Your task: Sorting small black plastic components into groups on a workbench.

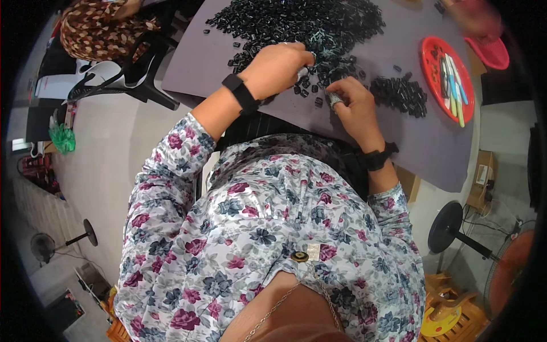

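Small black plastic pieces [296, 20] lie in a large loose heap across the far part of the grey tabletop [194, 62]. My left hand [277, 69] reaches over the near edge of this heap, its fingers curled and closed; whatever they grip is hidden. Something whitish shows at its fingertips. To its right, my right hand [358, 107] is bent inward with thumb and forefinger close together, a greyish wrap at the thumb. What it pinches is too small to make out. Several loose black pieces lie between the hands. A smaller pile of black pieces [399, 96] sits right of my right hand.
A red round tray [431, 51] at the table's right holds several slim light-handled tools [454, 85] and dark bits. Beyond it is a pink basin [491, 52] with a blurred hand above. Another person in patterned clothing [94, 28] sits far left, by a dark chair [149, 80].
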`<state>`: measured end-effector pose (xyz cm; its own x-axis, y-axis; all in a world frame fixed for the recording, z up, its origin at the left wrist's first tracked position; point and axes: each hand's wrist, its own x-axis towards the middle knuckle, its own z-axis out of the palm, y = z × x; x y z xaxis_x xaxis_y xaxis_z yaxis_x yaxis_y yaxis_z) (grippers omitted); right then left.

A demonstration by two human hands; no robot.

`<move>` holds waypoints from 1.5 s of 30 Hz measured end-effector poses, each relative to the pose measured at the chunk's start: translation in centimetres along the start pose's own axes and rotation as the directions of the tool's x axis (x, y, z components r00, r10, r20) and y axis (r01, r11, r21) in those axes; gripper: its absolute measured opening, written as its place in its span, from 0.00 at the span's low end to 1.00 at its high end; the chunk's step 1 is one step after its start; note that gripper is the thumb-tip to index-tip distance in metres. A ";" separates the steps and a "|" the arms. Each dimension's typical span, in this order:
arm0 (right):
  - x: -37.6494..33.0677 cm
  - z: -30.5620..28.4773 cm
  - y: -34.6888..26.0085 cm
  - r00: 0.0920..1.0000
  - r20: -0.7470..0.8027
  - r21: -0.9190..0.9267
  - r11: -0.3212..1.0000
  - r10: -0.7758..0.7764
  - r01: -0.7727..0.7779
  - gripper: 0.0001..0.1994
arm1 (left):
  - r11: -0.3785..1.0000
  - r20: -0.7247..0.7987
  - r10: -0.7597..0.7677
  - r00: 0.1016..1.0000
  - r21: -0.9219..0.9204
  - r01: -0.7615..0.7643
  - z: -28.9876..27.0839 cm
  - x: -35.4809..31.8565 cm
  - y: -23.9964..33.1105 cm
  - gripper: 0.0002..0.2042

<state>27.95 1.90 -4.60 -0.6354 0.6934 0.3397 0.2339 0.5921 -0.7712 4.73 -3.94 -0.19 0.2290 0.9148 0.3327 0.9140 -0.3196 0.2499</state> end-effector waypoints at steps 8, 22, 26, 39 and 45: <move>0.2 0.0 0.4 1.000 0.011 0.002 1.000 0.015 -0.015 0.12 | 0.999 0.072 -0.033 0.997 0.030 0.031 1.5 1.3 -1.0 0.15; 0.3 0.6 1.4 0.999 0.017 0.049 0.998 0.038 -0.039 0.12 | 0.800 0.077 -0.358 0.931 -0.489 0.348 0.6 -3.4 -3.3 0.11; 0.6 0.2 0.8 0.998 0.031 0.034 0.998 0.053 -0.054 0.12 | 0.974 -0.040 -0.153 0.987 -0.177 0.144 0.5 -1.4 -1.0 0.16; 0.3 0.2 0.8 1.000 0.013 0.038 0.999 0.025 -0.026 0.11 | 0.962 0.200 -0.193 0.961 -0.155 0.226 2.1 1.5 -0.7 0.14; 0.5 0.1 0.6 0.999 0.021 0.010 0.999 0.045 -0.045 0.12 | 0.755 0.249 -0.258 0.934 -0.551 0.355 0.3 -0.4 -2.1 0.08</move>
<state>27.69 2.51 -4.99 -0.6395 0.7104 0.2938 0.2544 0.5562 -0.7912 2.87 -3.54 -1.10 0.0616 0.9979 0.0200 0.5867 -0.0524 0.8081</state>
